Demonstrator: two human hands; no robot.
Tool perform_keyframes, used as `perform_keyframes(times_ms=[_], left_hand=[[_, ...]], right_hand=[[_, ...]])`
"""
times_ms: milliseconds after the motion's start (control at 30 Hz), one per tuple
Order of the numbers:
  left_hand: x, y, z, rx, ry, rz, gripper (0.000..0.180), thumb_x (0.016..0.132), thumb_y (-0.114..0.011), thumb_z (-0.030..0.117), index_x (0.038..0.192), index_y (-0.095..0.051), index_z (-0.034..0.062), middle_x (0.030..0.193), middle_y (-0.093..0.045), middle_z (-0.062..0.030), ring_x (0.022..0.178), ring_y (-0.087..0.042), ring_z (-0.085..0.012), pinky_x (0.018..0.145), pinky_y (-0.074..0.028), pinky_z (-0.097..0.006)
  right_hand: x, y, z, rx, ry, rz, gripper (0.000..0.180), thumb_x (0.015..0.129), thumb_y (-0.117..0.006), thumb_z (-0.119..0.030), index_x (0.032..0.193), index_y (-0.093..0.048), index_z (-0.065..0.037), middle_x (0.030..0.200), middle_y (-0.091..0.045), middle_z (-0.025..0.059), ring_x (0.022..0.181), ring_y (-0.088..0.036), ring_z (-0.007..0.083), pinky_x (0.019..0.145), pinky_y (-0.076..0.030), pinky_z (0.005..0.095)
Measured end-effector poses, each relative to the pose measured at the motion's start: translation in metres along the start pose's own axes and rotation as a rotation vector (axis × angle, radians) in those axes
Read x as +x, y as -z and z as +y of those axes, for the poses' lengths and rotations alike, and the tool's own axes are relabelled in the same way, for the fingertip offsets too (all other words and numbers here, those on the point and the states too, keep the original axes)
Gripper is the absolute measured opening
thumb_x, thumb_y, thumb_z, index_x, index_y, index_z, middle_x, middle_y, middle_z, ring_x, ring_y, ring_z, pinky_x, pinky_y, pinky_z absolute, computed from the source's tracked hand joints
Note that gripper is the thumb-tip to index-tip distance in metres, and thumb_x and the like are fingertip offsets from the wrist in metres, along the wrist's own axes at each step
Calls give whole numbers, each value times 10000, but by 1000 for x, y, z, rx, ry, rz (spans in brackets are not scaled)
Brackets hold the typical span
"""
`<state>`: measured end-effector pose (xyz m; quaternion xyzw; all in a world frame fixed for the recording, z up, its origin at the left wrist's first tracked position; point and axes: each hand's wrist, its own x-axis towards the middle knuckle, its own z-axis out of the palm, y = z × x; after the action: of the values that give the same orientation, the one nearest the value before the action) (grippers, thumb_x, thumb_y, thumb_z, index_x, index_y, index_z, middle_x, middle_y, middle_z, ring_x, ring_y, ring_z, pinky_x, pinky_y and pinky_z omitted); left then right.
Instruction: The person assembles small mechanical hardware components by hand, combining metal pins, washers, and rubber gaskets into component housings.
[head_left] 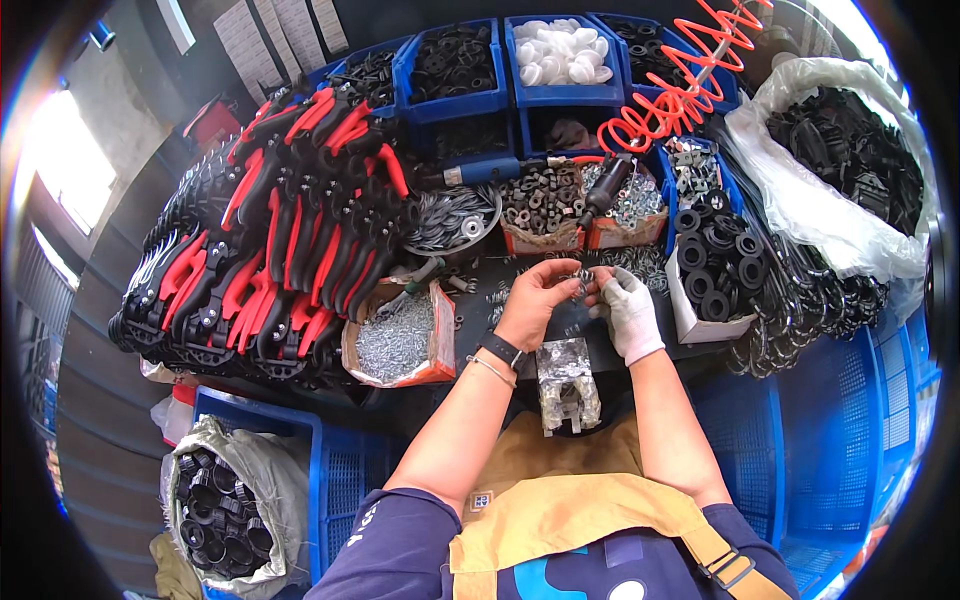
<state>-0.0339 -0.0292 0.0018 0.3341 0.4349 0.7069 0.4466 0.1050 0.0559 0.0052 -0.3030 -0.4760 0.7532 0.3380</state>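
My bare left hand [540, 303], with a dark band at the wrist, is closed with its fingertips pinched. My right hand [632, 312] wears a white glove with bare fingertips and is closed too. The fingertips meet around a small metal spring [584, 279], partly hidden by the fingers. Loose springs [645, 262] lie on the dark bench just beyond the right hand, and others lie beside the left. Below the hands, at the bench's near edge, stands a worn grey metal fixture [566, 366] with a forked front.
Black-and-red clamp-like tools [290, 230] are piled high at left. Boxes of rivet-like metal pieces [395, 335], nuts [545, 200] and black rings [712, 270] surround the hands. Blue bins [455, 103] line the back, near a red coiled hose [660, 120]. Bent black rods [800, 290] lie right.
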Motion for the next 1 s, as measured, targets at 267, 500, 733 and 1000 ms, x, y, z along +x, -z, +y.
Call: perform_keyframes(times_ms=[267,500,733,1000], left_hand=[[0,0,-8,-132,47,56,265,944,-605,124,1176,-589,-1,968,-633,-40,862,-596,-106,737,-509,-255],[4,-12,-13,205,8,168,231,999,-521,251,1031,-616,43,793,-571,11,676,-523,-72,563,-415,-206],[11,-8,14,227,265,253,366,981,-523,405,844,-589,72,641,-491,38,463,-358,-38,426,-280,-205],[17,17,18,597,-156,272,162,928,-529,45,1038,-636,-7,956,-661,-71,842,-627,-141,720,-521,-262]], right_hand=[[-5,2,1,-173,286,-71,141,890,-623,-77,1003,-643,5,865,-625,13,727,-543,70,662,-441,211],[-5,-8,-5,-176,226,-43,204,831,-646,15,1030,-637,-27,909,-628,5,783,-568,65,659,-464,224],[-13,4,-15,-820,949,-51,393,702,-509,173,1001,-650,-40,821,-586,51,752,-599,141,696,-492,277],[-14,24,13,-242,462,191,275,848,-576,76,1101,-605,-28,917,-600,6,776,-543,80,699,-452,216]])
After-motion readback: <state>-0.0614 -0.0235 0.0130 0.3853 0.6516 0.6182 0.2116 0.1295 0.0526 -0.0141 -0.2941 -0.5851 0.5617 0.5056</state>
